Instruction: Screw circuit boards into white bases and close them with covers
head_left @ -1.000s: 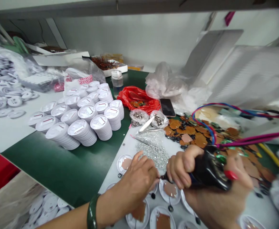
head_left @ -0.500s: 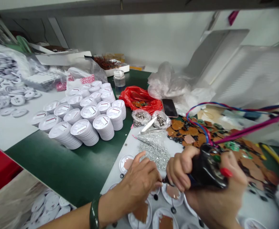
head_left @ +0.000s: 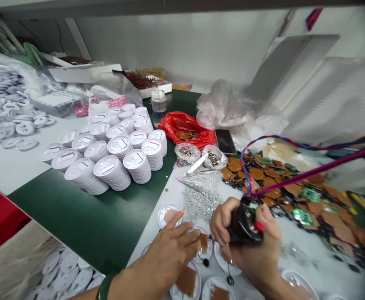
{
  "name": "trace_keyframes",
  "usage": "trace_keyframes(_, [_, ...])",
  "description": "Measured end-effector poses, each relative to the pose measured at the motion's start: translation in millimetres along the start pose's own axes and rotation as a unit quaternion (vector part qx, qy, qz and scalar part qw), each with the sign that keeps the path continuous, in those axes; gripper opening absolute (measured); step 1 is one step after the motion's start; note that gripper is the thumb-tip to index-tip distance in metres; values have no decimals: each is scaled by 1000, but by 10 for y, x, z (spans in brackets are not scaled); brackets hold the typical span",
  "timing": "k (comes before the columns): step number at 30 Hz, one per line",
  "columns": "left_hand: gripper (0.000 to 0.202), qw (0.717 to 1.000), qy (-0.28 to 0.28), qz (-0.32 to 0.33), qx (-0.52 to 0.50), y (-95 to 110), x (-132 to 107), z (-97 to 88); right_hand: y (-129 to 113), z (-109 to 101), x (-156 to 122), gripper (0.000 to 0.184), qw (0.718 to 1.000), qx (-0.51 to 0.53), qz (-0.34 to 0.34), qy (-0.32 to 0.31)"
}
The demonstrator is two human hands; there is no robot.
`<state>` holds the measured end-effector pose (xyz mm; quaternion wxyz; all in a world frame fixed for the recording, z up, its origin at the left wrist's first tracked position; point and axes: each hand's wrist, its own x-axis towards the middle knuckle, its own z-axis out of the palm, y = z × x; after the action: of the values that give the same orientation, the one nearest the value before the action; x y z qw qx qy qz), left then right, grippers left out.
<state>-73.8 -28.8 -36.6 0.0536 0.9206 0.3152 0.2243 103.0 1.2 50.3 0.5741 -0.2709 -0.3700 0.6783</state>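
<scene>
My right hand (head_left: 248,239) is wrapped round a black electric screwdriver (head_left: 243,223) with a red button, its cables (head_left: 310,168) running up to the right. The tip points down at a white round disc with a brown board (head_left: 203,246). My left hand (head_left: 170,250) lies beside that disc, fingers stretched out and pressing on its edge. More white discs with brown boards (head_left: 187,283) lie below my hands. A heap of small silver screws (head_left: 201,198) sits just beyond my hands.
Stacks of white round covers (head_left: 113,154) stand on the green mat (head_left: 85,216) to the left. Brown boards and black parts (head_left: 295,183) are scattered at right. A phone (head_left: 224,141), a red bag (head_left: 185,127), clear bags and a small bottle (head_left: 158,104) are behind.
My right hand has moved the screwdriver left and down over the disc. My left hand's fingers have gone from a pinch to lying flat. The view has shifted slightly.
</scene>
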Motion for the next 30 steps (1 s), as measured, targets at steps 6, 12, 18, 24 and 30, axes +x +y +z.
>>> trace_keyframes(6, [14, 1000, -28, -8, -5, 16, -16, -12, -14, 45, -4, 51, 1000, -12, 4, -6])
trace_keyframes(12, [14, 999, -26, 7, 37, 27, 48, -17, 112, 34, -10, 56, 999, -25, 29, -5])
trace_keyframes(18, [13, 998, 3, 17, 61, 42, 59, -24, -8, 32, 20, 53, 1000, -31, 3, 0])
trace_keyframes(24, [4, 1000, -6, -2, 25, 69, 85, -89, -80, -79, 41, 50, 996, -81, -25, 21])
trace_keyframes(30, [10, 993, -31, -55, -102, 77, 111, -218, -88, -109, 5, 50, 996, -83, -19, 24])
